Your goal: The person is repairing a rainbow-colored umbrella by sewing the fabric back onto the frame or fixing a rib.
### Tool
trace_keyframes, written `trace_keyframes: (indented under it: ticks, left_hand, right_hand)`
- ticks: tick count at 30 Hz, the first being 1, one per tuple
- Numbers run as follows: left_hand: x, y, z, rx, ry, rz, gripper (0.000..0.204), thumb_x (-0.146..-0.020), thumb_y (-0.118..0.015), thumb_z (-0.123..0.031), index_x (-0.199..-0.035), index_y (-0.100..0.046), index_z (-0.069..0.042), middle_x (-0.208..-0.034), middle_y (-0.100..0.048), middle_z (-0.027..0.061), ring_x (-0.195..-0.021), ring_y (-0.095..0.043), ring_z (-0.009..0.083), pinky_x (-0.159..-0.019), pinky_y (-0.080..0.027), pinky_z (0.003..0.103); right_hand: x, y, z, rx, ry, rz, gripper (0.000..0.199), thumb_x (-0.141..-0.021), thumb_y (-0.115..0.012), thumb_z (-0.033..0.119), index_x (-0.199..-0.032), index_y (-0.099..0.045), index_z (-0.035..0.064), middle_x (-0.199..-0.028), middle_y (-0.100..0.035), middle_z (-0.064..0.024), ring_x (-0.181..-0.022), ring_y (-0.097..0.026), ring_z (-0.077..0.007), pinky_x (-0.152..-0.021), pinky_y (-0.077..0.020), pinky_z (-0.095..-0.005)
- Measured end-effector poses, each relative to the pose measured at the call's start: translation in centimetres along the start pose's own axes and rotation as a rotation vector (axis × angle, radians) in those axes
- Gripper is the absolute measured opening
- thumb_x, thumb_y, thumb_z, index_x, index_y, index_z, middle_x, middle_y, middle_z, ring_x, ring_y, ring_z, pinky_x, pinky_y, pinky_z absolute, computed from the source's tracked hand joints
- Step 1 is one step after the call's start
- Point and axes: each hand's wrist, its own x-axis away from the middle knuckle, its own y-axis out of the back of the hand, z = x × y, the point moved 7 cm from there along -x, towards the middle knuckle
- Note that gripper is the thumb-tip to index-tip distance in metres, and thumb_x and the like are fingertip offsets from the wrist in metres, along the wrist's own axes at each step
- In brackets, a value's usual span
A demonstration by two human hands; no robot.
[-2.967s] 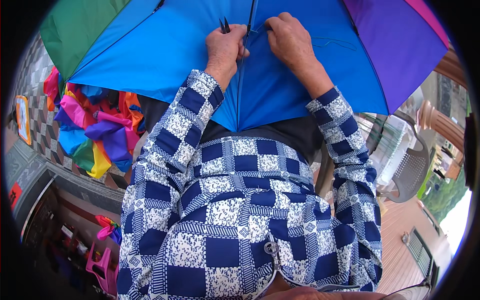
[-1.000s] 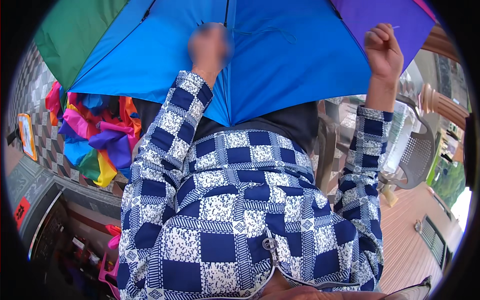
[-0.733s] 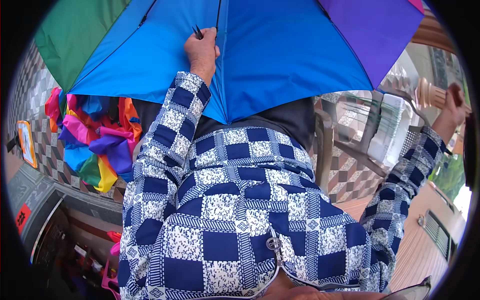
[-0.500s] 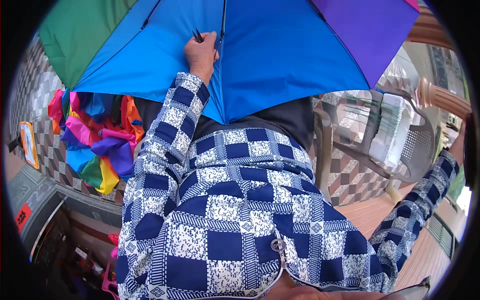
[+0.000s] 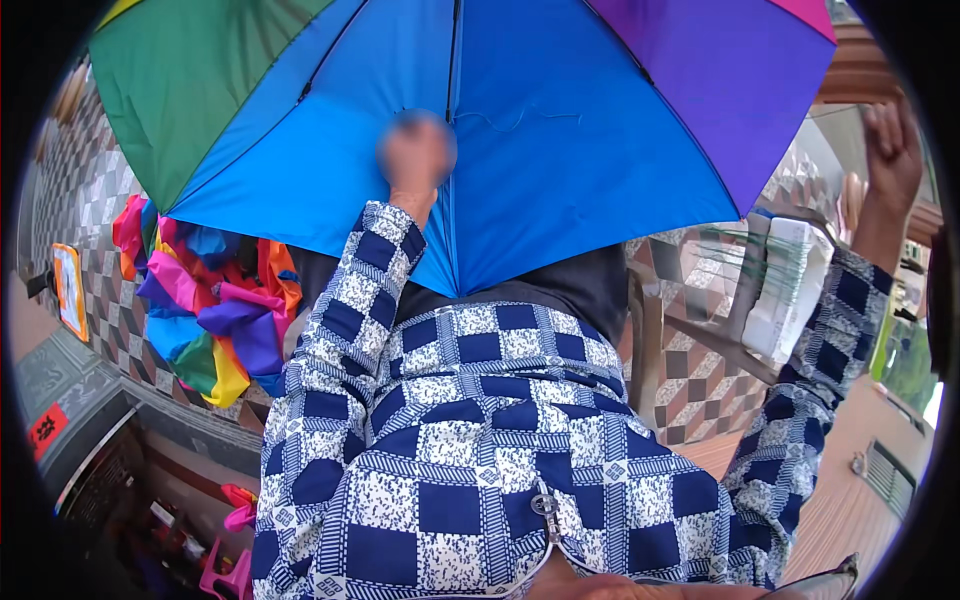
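Note:
Across my lap lies an open multicoloured umbrella (image 5: pixel 600 150), its blue panels toward me and dark ribs running up its underside. Beside the middle rib, my left hand (image 5: pixel 417 158) is closed against the blue cloth. It is blurred; a dark bit at its top matches the black two-pointed tool, like thread snips, seen in it earlier. From near this hand a thin pale thread (image 5: pixel 515 124) trails right over the cloth. My right hand (image 5: pixel 892 150) is raised at the far right, apart from the umbrella, with fingers curled together. What it holds, if anything, cannot be made out.
A heap of colourful folded cloth (image 5: pixel 215 310) lies left of my legs on the tiled floor (image 5: pixel 110 290). At my right, a plastic chair (image 5: pixel 690 325) bears a white package (image 5: pixel 785 290) with green strands beside it. A pink stool (image 5: pixel 228 570) stands lower left.
My right hand has swung up and into fuller view at the right. The umbrella and my left hand sit lower in the picture. The pale thread now shows on the blue cloth.

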Motion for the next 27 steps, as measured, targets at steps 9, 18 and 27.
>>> trace_keyframes:
  ticks: [9, 18, 27]
  left_hand:
    - [0.4, -0.3, 0.2, 0.067, 0.042, 0.034, 0.015, -0.085, -0.054, -0.013, -0.090, -0.056, 0.001, -0.064, -0.059, 0.0075, -0.040, -0.049, 0.0101, -0.036, -0.035, 0.023]
    - [0.2, 0.0, 0.3, 0.035, 0.091, 0.018, 0.017, -0.086, -0.055, -0.013, -0.096, -0.056, 0.001, -0.065, -0.059, 0.0081, -0.042, -0.048, 0.0108, -0.038, -0.035, 0.025]
    - [0.6, -0.5, 0.4, 0.030, 0.124, 0.036, 0.019, -0.086, -0.056, -0.015, -0.098, -0.056, 0.000, -0.068, -0.061, 0.0073, -0.046, -0.051, 0.0107, -0.043, -0.040, 0.023]
  right_hand:
    - [-0.1, -16.2, -34.0, 0.818, -0.268, 0.061, 0.016, -0.080, -0.060, 0.015, -0.086, -0.066, 0.0011, -0.068, -0.059, -0.0016, -0.060, -0.056, -0.0090, -0.056, -0.0462, -0.0241]
    - [0.4, -16.7, -37.9, 1.244, -0.110, -0.001, 0.016, -0.073, -0.055, 0.013, -0.080, -0.067, 0.0054, -0.080, -0.063, -0.0167, -0.073, -0.061, -0.0334, -0.067, -0.0483, -0.0403]
    - [1.4, -15.6, -39.4, 0.611, -0.519, -0.094, 0.017, -0.082, -0.057, 0.015, -0.089, -0.064, 0.0019, -0.076, -0.064, -0.0059, -0.062, -0.059, -0.0120, -0.056, -0.0482, -0.0250]
